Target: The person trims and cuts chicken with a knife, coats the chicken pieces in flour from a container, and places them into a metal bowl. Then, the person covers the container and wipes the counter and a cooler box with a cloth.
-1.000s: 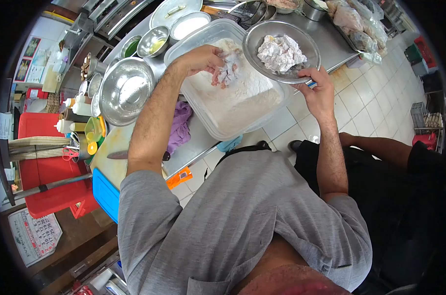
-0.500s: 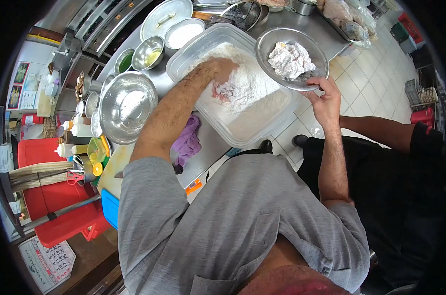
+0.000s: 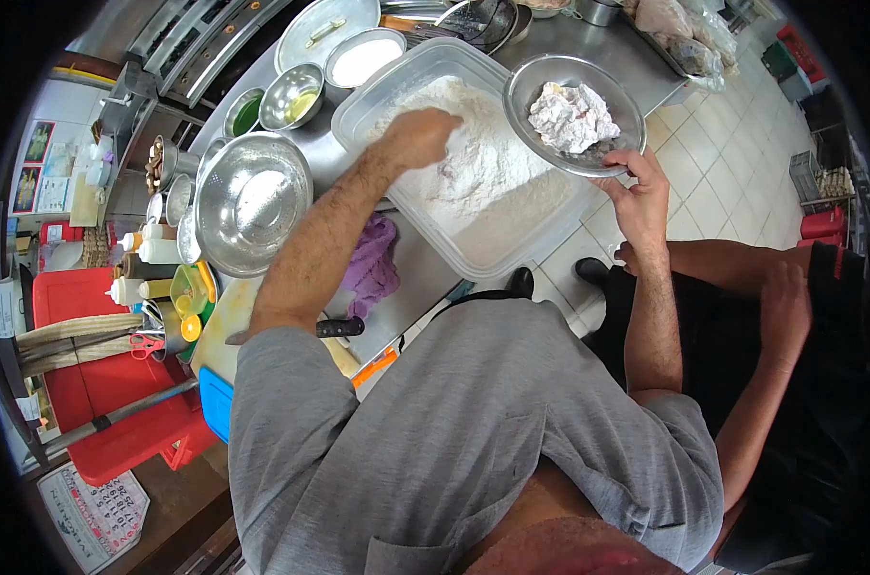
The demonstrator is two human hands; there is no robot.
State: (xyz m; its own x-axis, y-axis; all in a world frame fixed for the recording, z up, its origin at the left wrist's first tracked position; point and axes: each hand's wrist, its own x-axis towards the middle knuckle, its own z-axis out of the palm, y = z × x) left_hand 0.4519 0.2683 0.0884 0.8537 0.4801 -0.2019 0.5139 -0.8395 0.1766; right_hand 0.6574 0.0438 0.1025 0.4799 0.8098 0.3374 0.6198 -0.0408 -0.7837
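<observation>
A large clear plastic tub (image 3: 478, 266) holds white flour (image 3: 487, 177). My left hand (image 3: 420, 139) is over the flour with its fingers curled in. What they hold, if anything, is hidden. A faint pinkish patch shows in the flour just below this hand. My right hand (image 3: 636, 196) grips the near rim of a metal bowl (image 3: 631, 125), holding it at the tub's right side. Inside the bowl lies a flour-coated lump (image 3: 571, 117), perhaps pieces of meat.
Left of the tub stand a large metal bowl (image 3: 298, 182), smaller bowls (image 3: 279, 96) and a lidded pot (image 3: 344, 29). A purple cloth (image 3: 372, 268) and a dark-handled knife (image 3: 341, 328) lie near my left forearm. Another person's arm (image 3: 770, 326) is close on my right.
My left hand has lifted out of the flour and curled up. The pink meat seen beside it is now mostly covered with flour. The bowl stays in my right hand; the other person's arms shifted.
</observation>
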